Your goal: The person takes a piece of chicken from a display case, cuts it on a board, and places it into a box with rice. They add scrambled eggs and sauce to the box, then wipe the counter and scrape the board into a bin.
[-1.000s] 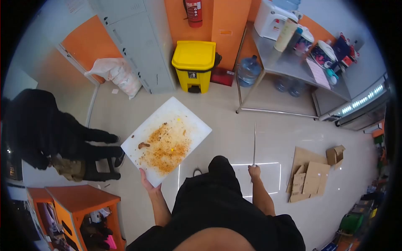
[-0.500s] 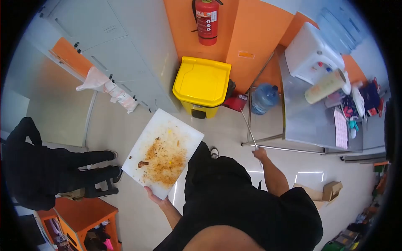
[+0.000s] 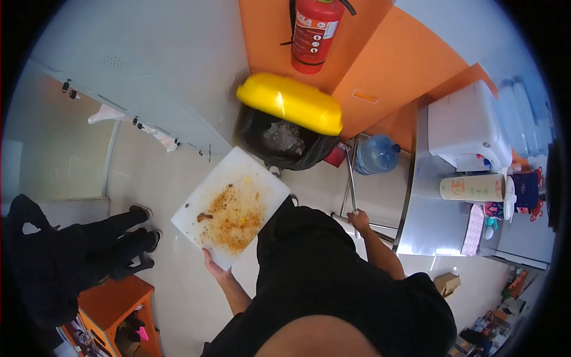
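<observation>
My left hand [image 3: 216, 266] grips the near corner of a white cutting board [image 3: 186, 218], its fingers at the underside. Brown crumbs [image 3: 232, 229] and a larger dark brown scrap [image 3: 204, 216] lie on the board. The board's far corner is close to a yellow pedal bin, whose lid [image 3: 288, 102] stands raised over a black bag lining [image 3: 253, 128] with clear crumpled plastic inside. In my right hand [image 3: 358, 221] is a long thin metal tool [image 3: 351, 178] with a white handle, pointing forward beside the bin.
A steel table [image 3: 425, 214] on the right carries a water dispenser [image 3: 470, 128] and a pale cylinder [image 3: 470, 187]. Beneath it is a water bottle [image 3: 376, 154]. Grey lockers [image 3: 172, 65] stand left of the bin; a person in dark clothes [image 3: 65, 256] is at far left.
The bin lid has swung up, exposing the black bag. I have moved nearer the bin, and the board's far corner now comes close to its opening.
</observation>
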Available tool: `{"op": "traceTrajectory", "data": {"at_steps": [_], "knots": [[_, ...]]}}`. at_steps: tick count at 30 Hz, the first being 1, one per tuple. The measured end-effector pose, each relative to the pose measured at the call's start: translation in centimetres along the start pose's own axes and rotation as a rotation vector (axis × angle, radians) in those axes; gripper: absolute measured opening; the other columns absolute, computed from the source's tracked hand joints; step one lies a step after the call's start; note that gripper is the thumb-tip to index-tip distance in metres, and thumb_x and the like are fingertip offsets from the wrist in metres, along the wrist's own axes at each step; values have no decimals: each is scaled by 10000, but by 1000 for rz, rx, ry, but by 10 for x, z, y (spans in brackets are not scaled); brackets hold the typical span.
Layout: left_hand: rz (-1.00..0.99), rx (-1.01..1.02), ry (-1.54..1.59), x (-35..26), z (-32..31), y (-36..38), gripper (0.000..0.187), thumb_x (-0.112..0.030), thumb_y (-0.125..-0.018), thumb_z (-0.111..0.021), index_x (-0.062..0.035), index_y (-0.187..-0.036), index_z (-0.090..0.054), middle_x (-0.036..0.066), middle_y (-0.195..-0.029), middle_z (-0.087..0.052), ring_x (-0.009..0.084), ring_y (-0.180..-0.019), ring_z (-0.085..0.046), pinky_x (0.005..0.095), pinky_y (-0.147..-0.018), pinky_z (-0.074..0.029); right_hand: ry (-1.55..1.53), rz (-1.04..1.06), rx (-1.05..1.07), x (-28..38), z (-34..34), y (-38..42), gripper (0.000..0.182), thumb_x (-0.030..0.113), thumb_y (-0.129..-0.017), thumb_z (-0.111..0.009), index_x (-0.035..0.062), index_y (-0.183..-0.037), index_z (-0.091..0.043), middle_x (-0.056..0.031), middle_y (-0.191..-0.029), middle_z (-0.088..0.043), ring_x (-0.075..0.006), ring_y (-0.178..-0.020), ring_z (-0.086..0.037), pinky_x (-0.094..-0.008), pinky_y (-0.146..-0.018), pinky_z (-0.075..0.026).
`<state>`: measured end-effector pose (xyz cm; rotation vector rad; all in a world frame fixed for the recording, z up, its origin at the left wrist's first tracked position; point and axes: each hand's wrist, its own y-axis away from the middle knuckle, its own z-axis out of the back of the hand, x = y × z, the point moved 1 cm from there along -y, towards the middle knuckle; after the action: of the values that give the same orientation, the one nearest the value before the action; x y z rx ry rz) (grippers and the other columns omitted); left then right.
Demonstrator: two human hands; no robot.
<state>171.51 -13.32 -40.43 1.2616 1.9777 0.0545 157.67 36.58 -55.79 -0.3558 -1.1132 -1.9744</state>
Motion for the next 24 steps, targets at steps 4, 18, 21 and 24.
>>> {"op": "traceTrajectory", "data": {"at_steps": [4,18,21,24], "knots": [[54,-91,-115,3,-9,-14,574,-362,-935,-541,-41,-1386,-387,135,-1346,-502,321,-1218,-493,478,-1026,-401,341,150,-85,-31,1,34,390,325,-813,-661,-30,-971,-628,-156,-674,-659,-279,-686,-669,-394,-679,-517],[325,39,-192,92,-131,-74,549,-367,-963,-503,-104,-1413,-330,86,-1371,-464,283,-1262,-447,469,-1048,-371,291,535,483,225,-36,139,449,410,-973,-407,-17,-1072,-506,-281,-864,-638,-439,-842,-631,-529,-771,-479],[327,-39,-274,99,-142,-82,560,-358,-962,-512,-142,-1431,-295,63,-1387,-434,277,-1272,-425,470,-1049,-363,457,535,588,241,-60,136,435,377,-995,-345,-26,-1036,-504,-287,-875,-639,-455,-832,-631,-539,-771,-484],[354,-25,-254,94,-150,-82,537,-327,-966,-515,-146,-1424,-299,62,-1371,-436,265,-1257,-436,460,-1042,-371,514,398,439,224,-80,92,489,405,-995,-332,-51,-1018,-509,-313,-860,-623,-462,-838,-617,-528,-780,-482]]}}
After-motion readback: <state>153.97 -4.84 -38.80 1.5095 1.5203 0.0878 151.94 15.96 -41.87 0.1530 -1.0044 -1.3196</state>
